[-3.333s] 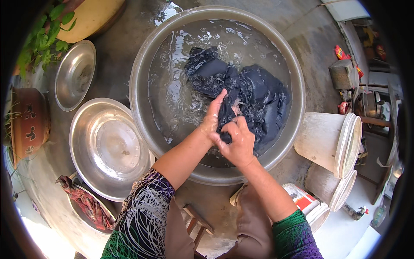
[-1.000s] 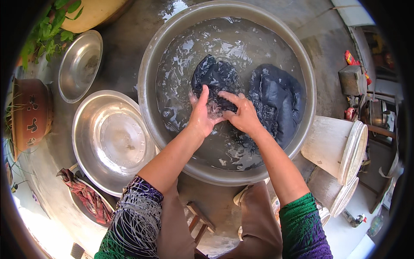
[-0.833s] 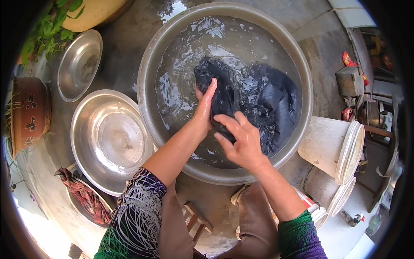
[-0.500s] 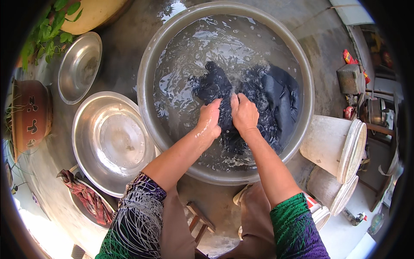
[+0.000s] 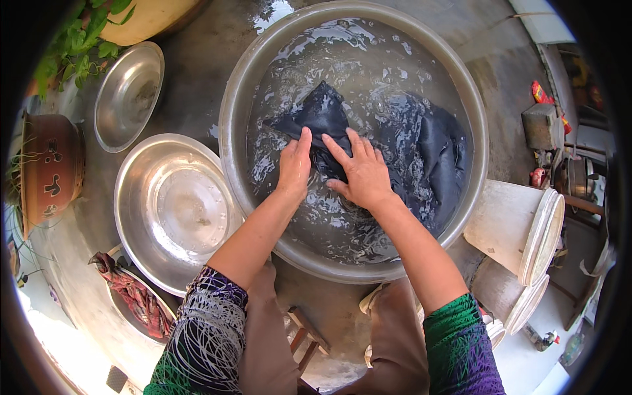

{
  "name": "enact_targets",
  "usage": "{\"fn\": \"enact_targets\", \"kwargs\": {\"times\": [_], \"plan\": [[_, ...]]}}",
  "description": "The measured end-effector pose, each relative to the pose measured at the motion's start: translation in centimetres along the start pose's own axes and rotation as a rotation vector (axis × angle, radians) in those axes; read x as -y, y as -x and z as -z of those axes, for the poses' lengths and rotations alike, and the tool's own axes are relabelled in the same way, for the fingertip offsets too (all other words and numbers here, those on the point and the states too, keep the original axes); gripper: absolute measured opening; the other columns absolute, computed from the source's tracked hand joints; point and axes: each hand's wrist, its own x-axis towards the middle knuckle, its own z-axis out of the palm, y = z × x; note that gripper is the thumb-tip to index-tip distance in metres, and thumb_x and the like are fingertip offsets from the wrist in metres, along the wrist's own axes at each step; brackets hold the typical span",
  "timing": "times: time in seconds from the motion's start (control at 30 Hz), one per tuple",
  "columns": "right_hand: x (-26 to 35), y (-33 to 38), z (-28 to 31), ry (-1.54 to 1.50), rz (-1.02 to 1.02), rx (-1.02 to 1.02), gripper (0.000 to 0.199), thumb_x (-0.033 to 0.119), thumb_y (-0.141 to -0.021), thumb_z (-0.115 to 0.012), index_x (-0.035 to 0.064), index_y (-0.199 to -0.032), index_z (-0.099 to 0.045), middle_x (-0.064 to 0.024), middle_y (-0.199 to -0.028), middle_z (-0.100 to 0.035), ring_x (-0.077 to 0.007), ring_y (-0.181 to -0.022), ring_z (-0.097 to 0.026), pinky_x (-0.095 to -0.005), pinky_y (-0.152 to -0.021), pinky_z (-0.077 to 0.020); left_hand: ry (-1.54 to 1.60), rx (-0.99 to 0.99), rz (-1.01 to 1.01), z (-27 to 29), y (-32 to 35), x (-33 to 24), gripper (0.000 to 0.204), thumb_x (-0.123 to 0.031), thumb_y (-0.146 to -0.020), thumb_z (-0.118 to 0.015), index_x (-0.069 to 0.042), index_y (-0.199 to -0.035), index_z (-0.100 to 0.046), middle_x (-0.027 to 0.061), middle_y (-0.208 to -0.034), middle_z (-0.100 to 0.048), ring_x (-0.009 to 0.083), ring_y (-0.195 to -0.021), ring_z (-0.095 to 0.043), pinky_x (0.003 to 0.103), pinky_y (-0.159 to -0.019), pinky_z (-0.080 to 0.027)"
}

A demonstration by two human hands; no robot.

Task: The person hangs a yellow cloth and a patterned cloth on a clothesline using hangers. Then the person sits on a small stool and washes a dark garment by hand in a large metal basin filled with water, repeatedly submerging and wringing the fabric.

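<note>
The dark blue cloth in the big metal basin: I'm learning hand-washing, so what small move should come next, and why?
Probably gather the dark blue cloth together: the left hand and right hand lie flat and open on it, while most of it spreads loose in the water of the big metal basin.

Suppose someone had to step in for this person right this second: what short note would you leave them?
Left hand: flat, fingers extended, pressing the dark cloth in the water.
Right hand: open, palm down on the same cloth, beside the left.
The cloth lies soaked and spread in the large metal basin, partly under water.
An empty metal basin sits to the left, a smaller metal bowl beyond it, and a red patterned cloth in another pan.
Done: dark cloth is wet through.
Left: it is not yet lifted or wrung out.
</note>
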Motion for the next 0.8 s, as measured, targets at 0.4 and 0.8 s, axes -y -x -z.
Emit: {"fn": "enact_targets", "kwargs": {"times": [0.4, 0.8], "plan": [[5.0, 4.0, 3.5, -0.613, 0.002, -0.227, 0.039, 0.017, -0.067, -0.077, 0.01, -0.101, -0.06, -0.0135, -0.087, -0.057, -0.0339, -0.073, -0.059, -0.0408, -0.062, -0.0481, 0.642, 0.475, 0.344, -1.3, 0.4, -3.6, 0.044, -0.045, -0.089, -0.054, -0.007, -0.109, -0.061, 0.0107, -0.101, -0.066, 0.0233, -0.085, -0.066, 0.039, -0.08, -0.054], [6.3, 1.8, 1.3, -0.451, -0.182, -0.467, 0.024, 0.026, -0.08, -0.065, 0.0059, -0.077, -0.051, -0.0167, -0.076, -0.053, -0.0389, -0.062, -0.057, -0.0459, -0.054, -0.0474, 0.411, 0.193, 0.406, -2.7, 1.6, -3.8, 0.028, -0.03, -0.084, -0.067, -0.003, -0.084, -0.063, 0.0085, -0.077, -0.064, 0.0185, -0.064, -0.062, 0.034, -0.057, -0.051]]}}
